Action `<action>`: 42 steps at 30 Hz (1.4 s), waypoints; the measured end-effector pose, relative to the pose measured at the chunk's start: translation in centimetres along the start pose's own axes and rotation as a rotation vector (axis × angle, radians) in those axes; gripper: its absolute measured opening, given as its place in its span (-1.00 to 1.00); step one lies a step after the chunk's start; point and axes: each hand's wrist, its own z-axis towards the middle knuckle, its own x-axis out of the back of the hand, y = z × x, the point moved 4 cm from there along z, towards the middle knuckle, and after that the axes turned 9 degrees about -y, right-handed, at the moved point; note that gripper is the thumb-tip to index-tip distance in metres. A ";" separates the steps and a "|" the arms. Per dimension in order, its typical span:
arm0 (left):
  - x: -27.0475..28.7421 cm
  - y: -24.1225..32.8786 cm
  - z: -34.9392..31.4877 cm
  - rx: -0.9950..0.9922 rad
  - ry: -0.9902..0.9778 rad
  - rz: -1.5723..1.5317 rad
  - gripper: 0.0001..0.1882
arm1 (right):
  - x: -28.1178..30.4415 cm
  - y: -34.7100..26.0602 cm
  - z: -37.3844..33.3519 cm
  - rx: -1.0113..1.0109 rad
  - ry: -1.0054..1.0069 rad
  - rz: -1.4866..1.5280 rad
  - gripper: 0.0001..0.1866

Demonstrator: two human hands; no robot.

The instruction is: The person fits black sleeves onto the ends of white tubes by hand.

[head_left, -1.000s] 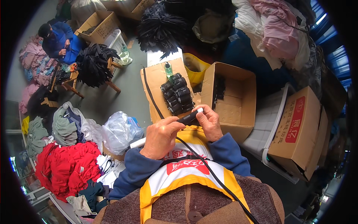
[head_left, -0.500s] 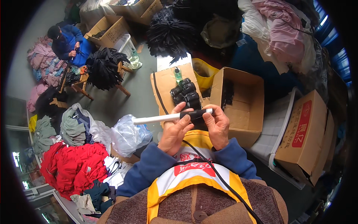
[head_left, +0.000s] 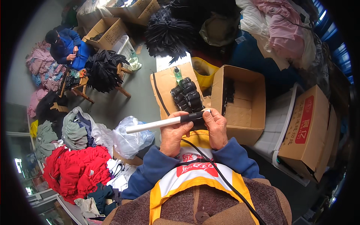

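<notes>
A long white tube [head_left: 150, 125] lies across in front of me, its left end tipped slightly lower. Around its right part sits a black band of what looks like cloth [head_left: 190, 116]. My left hand [head_left: 172, 137] is closed about the tube beside the band, thumb on the near side. With thumb and fingers my right hand [head_left: 216, 129] pinches the band's right end, where a small white tip shows. Just beyond my hands, several black rolls [head_left: 187, 95] are heaped on a flat cardboard piece [head_left: 160, 84], a green bottle [head_left: 177, 74] behind them.
A cardboard box [head_left: 243, 101] stands open to the right, a yellow container [head_left: 204, 69] behind it. A black cord [head_left: 221, 176] crosses my apron. Red clothes [head_left: 77, 168] and a clear plastic bag [head_left: 133, 137] lie left. A person in blue [head_left: 69, 47] works far left near black strips [head_left: 105, 69].
The tube has shifted a little left and lower, and its left end dips more. My left fingers, raised before, now curl around the tube. My right hand stays at the black band's end.
</notes>
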 end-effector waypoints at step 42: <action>0.5 -0.2 -1.5 -0.079 0.027 0.074 -0.88 | -0.2 0.8 0.0 -0.067 -0.085 0.299 -0.72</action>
